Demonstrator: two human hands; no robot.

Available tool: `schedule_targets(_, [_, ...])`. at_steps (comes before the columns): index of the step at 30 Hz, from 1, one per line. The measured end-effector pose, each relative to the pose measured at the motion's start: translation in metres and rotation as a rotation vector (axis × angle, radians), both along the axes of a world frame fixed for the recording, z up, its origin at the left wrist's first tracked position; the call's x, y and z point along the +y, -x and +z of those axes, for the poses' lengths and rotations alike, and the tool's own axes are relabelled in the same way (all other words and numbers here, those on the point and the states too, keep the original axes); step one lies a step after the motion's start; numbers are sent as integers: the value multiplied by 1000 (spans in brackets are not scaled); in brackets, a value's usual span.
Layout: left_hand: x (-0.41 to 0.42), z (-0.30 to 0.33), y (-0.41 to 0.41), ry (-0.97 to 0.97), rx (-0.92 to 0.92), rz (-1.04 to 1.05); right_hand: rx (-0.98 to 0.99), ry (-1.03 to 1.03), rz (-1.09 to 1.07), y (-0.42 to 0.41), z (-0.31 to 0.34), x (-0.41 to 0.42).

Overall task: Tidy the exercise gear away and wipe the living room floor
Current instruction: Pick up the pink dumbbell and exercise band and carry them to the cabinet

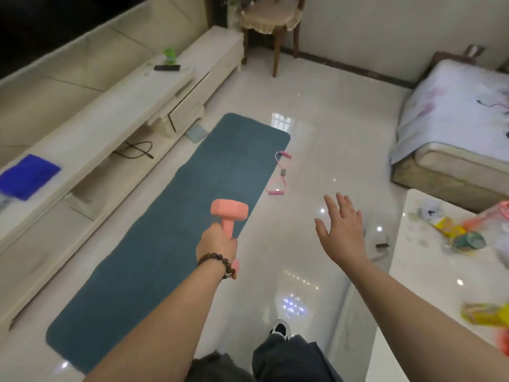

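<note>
My left hand [217, 245] grips the handle of a pink dumbbell [229, 211] and holds it upright above the right edge of a teal exercise mat [176, 216]. The mat lies flat on the glossy white floor [316, 150]. A pink resistance band with foam handles [279, 173] lies on the floor beside the mat's far right corner. My right hand [343, 230] hovers over the floor with its fingers spread and holds nothing. A folded blue cloth [27, 176] rests on the low TV cabinet [115, 111] at the left.
A white table [429, 285] with snack packets and clutter stands at the right. A sofa with a pale cover [454, 119] sits at the far right, and a wooden chair [271, 20] at the back. A black cable [136, 150] lies under the cabinet.
</note>
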State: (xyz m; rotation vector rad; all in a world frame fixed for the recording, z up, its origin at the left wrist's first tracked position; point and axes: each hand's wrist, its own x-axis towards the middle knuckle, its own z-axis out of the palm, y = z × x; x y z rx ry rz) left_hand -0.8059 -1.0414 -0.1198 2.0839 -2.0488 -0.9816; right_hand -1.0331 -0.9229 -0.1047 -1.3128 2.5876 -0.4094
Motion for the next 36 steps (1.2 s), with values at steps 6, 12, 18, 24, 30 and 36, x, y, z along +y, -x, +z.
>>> schedule_targets(6, [-46, 3, 89, -10, 8, 12, -19, -21, 7, 87, 0, -40])
schedule_targets(12, [-121, -15, 147, -10, 76, 90, -11, -42, 89, 143, -23, -124])
schedule_targets(18, [-222, -61, 200, -58, 135, 225, -17, -105, 243, 202, -69, -254])
schedule_targets(24, [-331, -87, 261, -143, 127, 404, -21, -254, 385, 267, -97, -384])
schedule_targets(30, [-395, -99, 312, -203, 117, 528, -51, -332, 482, 305, -116, -466])
schedule_targets(36, [-416, -123, 354, -253, 92, 662, -67, -463, 617, 336, -150, -523])
